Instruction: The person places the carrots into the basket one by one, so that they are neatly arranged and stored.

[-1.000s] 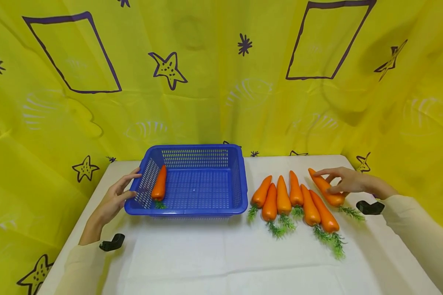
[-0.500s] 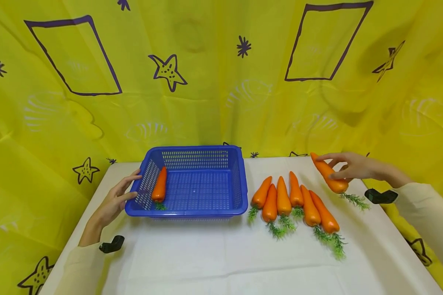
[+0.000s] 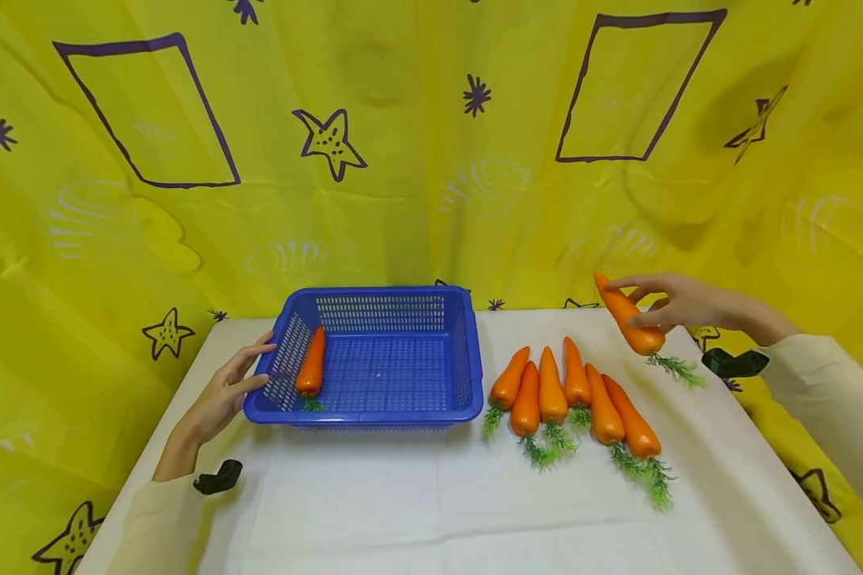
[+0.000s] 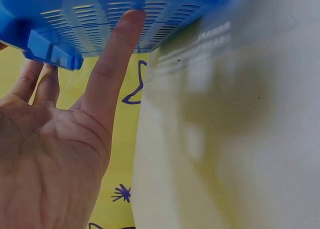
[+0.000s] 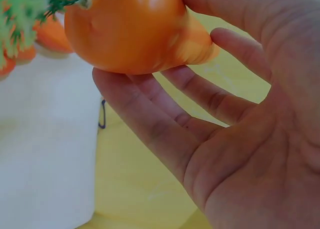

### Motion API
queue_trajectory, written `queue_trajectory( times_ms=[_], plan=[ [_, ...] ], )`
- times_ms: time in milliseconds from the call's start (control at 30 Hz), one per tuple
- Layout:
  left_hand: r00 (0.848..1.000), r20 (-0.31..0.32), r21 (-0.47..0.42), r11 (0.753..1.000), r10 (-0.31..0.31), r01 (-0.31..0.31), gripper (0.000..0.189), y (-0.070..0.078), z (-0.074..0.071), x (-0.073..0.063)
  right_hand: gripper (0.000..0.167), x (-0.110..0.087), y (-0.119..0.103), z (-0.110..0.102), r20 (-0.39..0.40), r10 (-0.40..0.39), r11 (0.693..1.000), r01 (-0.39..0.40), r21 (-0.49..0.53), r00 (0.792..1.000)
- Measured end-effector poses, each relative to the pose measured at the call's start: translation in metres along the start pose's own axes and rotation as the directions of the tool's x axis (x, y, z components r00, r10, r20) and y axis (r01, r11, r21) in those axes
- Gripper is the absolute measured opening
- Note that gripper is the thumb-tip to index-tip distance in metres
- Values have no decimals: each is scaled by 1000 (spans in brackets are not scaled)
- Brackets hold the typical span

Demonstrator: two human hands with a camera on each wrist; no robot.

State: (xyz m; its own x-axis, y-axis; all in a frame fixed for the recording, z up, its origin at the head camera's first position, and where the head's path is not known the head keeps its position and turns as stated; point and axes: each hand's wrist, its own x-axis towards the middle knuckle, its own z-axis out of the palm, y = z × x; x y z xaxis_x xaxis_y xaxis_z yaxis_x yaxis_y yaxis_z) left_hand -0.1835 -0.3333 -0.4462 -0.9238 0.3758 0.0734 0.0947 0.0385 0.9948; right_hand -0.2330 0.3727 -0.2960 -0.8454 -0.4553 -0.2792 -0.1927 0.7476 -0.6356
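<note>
My right hand (image 3: 679,302) holds an orange carrot (image 3: 629,319) with a green leafy top above the right side of the table. In the right wrist view the fingers and thumb grip the glossy carrot (image 5: 127,31) by its thick body. At the left, my left hand (image 3: 219,391) touches the side of a blue plastic basket (image 3: 374,416) with mostly straight fingers. Its thumb rests against the slotted outer wall of the basket (image 4: 170,14) in the left wrist view. One carrot (image 3: 312,363) lies inside the basket, near its left wall.
Several more carrots (image 3: 552,387) lie in a loose row on the white tablecloth (image 3: 374,495), right of the basket. A yellow patterned curtain (image 3: 403,208) stands behind and at the sides of the table.
My right hand has lifted the rightmost carrot off the table, first up and to the right, then up and slightly left. The left hand and basket stay in place.
</note>
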Motion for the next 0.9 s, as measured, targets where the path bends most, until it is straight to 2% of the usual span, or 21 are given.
queue_trajectory(
  times_ms=[200, 400, 633, 900],
  plan=[
    [1000, -4, 0, 1000, 1, -1, 51, -2, -1, 1, 73, 13, -16, -4, -11, -15, 999, 14, -39, 1000],
    [1000, -13, 8, 1000, -5, 5, 51, -3, -1, 1, 73, 30, -39, -2, 24, 0, 999, 1, -37, 1000],
    [1000, -20, 15, 1000, -12, 12, 51, -1, 0, 1, 70, 59, -68, 9, 84, -59, 998, 59, -2, 995],
    [999, -38, 44, 999, -16, 18, 48, 4, 1, 2, 67, 93, -103, 24, 87, -125, 991, 129, -38, 988]
  ],
)
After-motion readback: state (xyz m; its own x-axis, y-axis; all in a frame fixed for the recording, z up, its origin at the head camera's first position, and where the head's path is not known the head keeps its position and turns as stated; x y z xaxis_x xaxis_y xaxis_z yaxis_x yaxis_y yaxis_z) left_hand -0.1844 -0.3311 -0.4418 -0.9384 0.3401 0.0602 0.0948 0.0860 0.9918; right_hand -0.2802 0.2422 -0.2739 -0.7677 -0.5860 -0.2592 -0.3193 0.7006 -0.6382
